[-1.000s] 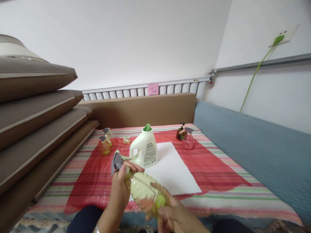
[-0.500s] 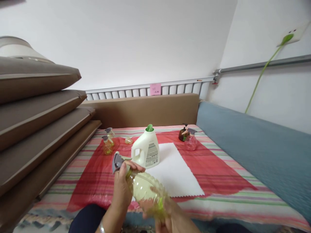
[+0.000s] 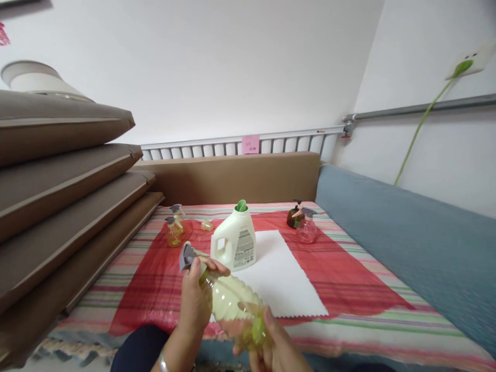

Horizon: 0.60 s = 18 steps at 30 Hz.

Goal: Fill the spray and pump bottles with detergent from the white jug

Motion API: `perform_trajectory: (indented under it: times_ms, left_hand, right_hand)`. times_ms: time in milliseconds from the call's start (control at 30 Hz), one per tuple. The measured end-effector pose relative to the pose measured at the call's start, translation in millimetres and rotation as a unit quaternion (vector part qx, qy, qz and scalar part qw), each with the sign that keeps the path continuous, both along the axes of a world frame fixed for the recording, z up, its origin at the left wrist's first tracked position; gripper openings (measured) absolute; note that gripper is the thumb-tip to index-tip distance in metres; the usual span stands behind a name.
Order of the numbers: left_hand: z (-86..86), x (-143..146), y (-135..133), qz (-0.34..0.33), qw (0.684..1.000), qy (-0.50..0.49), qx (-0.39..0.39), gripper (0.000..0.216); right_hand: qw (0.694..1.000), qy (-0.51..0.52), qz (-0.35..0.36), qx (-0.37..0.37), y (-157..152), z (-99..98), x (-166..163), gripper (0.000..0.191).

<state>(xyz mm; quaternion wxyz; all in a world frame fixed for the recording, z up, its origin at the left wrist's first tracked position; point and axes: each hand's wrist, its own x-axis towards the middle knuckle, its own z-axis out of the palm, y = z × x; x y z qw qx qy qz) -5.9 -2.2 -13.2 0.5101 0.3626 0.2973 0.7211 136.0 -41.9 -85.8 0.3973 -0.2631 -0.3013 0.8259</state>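
Observation:
A clear yellow spray bottle (image 3: 232, 298) with ribbed sides lies tilted between my hands in front of me. My left hand (image 3: 197, 294) is closed round its neck, just below the grey trigger head (image 3: 187, 256). At the lower end, the fingers and thumb of my right hand (image 3: 273, 338) are wrapped round its base. Just beyond stands a white detergent jug (image 3: 235, 240), upright, with a handle at its left and a green piece (image 3: 241, 205) in its open mouth. It rests on the left part of a white sheet (image 3: 284, 281) with a scalloped edge.
Two small yellow spray bottles (image 3: 173, 233) stand at the left, near a clear cup-like piece (image 3: 206, 226). A pink spray bottle (image 3: 307, 231) and a dark pump bottle (image 3: 293, 219) stand at the right. Red film (image 3: 149, 289) covers the striped cloth. Stacked brown cushions (image 3: 70, 191) border the left.
My right hand has settled from a blur, its thumb now plainly on the bottle's base. My left grip stays at the neck. The view has shifted slightly.

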Motion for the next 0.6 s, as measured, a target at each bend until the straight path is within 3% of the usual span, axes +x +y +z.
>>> perform_trajectory:
  times_ms: [133, 267, 333, 400, 467, 500, 533, 600]
  left_hand:
    - [-4.6, -0.8, -3.0, 0.022, 1.0, 0.012, -0.003, 0.028]
    - [-9.2, -2.2, -3.5, 0.062, 0.998, 0.016, 0.005, 0.028]
    - [-9.1, -2.5, -2.6, 0.046, 0.999, 0.015, 0.007, 0.029]
    - [-7.8, -2.9, -2.0, 0.025, 1.0, 0.015, 0.009, 0.03]
    - [-6.5, -3.7, -1.8, 0.018, 1.0, 0.011, 0.011, 0.03]
    - [-6.3, -4.3, -1.7, 0.021, 1.0, 0.007, 0.01, 0.03]
    - [-6.3, -5.1, -1.6, 0.024, 1.0, 0.003, 0.007, 0.029]
    - [-7.2, -6.5, -1.0, 0.031, 1.0, 0.002, 0.001, 0.029]
  right_hand:
    - [0.996, 0.038, 0.049, -0.06, 1.5, -1.0, 1.6, 0.091]
    - [0.996, 0.029, -0.073, 0.032, -2.5, -3.3, -2.8, 0.111]
    - [0.995, 0.003, -0.085, 0.048, -2.8, -3.8, -4.0, 0.099]
    - [1.0, 0.001, -0.009, 0.011, -1.5, -3.2, -3.8, 0.081]
    - [0.996, 0.016, 0.082, -0.038, -0.4, -1.3, -2.9, 0.088]
    - [0.994, 0.021, 0.095, -0.043, -0.6, 0.0, -2.6, 0.09]
    - [0.997, 0.02, 0.074, -0.026, -1.2, 1.3, -2.4, 0.089]
    - [0.998, 0.0, -0.039, 0.049, -3.4, 2.9, -2.7, 0.091]
